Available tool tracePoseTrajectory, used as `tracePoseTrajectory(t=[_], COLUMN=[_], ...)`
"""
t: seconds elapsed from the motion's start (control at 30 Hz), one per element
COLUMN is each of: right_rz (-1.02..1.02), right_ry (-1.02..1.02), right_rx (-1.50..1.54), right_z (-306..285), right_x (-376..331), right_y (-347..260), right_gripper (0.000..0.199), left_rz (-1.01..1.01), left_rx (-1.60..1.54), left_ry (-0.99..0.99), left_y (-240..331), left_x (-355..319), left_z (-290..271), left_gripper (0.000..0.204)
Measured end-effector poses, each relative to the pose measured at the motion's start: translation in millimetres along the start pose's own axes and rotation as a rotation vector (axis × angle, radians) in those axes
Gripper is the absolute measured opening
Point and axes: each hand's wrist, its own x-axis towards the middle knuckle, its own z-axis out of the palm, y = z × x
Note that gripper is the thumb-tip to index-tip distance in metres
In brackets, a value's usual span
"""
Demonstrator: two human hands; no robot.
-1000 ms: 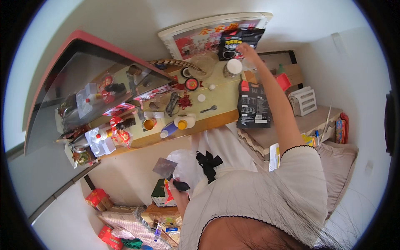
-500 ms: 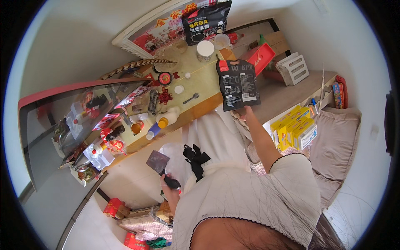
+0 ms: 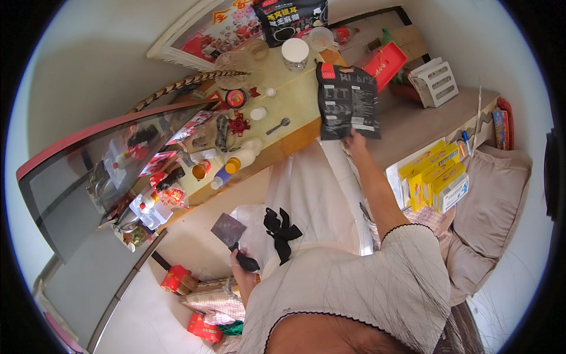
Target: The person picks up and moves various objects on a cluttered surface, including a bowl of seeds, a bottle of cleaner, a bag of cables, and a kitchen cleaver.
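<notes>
Black pouch [image 3: 349, 97] is at the worktop's [image 3: 298, 97] right end, not yet released, its lower edge gripped in the right hand's [image 3: 356, 144] fingers, with a second pouch [image 3: 290, 19] standing before the framed picture [image 3: 217, 39] and left hand's [image 3: 243, 264] fingers closed around a black-handled tool [image 3: 249, 262].

The spoon [image 3: 278, 125] lies on the worktop [image 3: 302, 97], left of the near pouch [image 3: 349, 106]. Behind the spoon stands the lidded jar [image 3: 295, 54]; farther back, the far pouch [image 3: 293, 22] stands before the framed picture [image 3: 219, 36]. The slotted rack [image 3: 439, 85] is right of the near pouch.
</notes>
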Motion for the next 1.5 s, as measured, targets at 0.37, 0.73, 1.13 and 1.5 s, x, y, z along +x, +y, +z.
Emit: tracePoseTrajectory(t=[0.37,0.73,1.13,1.5], right_rz=[0.551,-1.382,-1.067,-1.033], right_ry=[-0.128,0.017,-0.698,-1.402], right_rx=[-0.304,-1.643,-1.350,-1.746], right_z=[29.6,113.2,131.8,53.8], right_x=[-78.6,-24.5,-40.0,-262.4], right_y=[54.1,-92.9,-129.9,-95.5], right_gripper=[0.026,0.029,0.023,0.019], left_rz=[-0.022,-0.016,-0.072,-0.023], left_rx=[0.094,0.118,0.148,0.075], left_ry=[-0.029,0.028,0.017,-0.072], left_y=[-9.4,-15.4,-24.2,-11.8], left_x=[-2.3,-4.4,-13.6,-0.1], left_z=[5.6,-6.8,23.7,39.9], left_gripper=[0.016,0.016,0.010,0.011])
